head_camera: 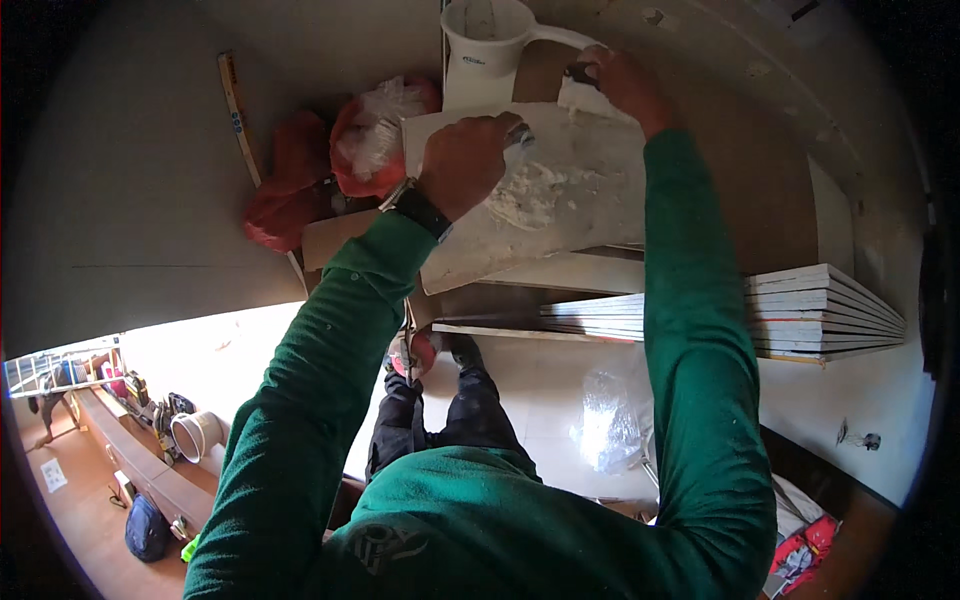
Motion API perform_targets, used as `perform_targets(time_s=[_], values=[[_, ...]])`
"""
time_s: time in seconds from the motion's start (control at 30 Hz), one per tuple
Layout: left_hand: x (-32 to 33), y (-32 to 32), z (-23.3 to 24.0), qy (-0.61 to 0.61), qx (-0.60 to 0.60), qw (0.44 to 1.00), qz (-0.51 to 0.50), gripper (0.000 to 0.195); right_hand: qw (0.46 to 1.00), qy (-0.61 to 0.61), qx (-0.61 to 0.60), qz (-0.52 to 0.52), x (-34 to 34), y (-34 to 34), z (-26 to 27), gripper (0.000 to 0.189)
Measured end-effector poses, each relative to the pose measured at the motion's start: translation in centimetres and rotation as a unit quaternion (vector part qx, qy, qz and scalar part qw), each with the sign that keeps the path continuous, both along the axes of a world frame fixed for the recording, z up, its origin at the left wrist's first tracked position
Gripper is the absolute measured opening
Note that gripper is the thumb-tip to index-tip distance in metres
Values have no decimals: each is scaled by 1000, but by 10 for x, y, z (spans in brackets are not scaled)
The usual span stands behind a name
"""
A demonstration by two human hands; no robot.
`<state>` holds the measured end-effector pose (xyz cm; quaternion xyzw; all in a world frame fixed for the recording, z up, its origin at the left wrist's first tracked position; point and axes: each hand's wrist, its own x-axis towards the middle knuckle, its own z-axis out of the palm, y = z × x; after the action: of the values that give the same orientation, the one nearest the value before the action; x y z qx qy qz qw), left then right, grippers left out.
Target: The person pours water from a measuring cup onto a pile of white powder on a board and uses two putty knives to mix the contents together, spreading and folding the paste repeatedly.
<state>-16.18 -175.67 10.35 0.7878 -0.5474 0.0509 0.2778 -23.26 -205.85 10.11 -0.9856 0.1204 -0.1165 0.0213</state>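
Observation:
My left hand (465,165) is closed around a small scraper (520,136), whose end points at a patch of wet white plaster (529,196). The plaster is smeared over a pale flat board (480,259). In my right hand (628,86) is a broad putty knife (587,97) with a black grip, its blade coated white. That blade is at the far edge of the board. Behind the board stands a white plastic dipper (484,51); its handle reaches to my right fingers, and I cannot tell whether they touch it.
Red bags (289,184) with clear plastic (379,127) lie left of the board, near a yellow-ended stick (234,101). Stacked white boards (795,319) are at the right. Plastic wrap (609,424) is on the floor. A bucket (196,437) lies on its side at lower left.

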Motion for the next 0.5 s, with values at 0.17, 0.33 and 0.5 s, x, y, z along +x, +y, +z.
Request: perform_targets(time_s=[0.17,0.33,0.5], values=[[15,1,-9,22,33,999,13,27,994,-50,84,-42,-16,-8,-4,34],[53,26,-42,45,-19,998,36,28,973,-50,113,-194,-57,-8,-24,38],[34,47,-35,187,-66,973,116,29,960,-66,45,-270,-92,-61,-91,39]])
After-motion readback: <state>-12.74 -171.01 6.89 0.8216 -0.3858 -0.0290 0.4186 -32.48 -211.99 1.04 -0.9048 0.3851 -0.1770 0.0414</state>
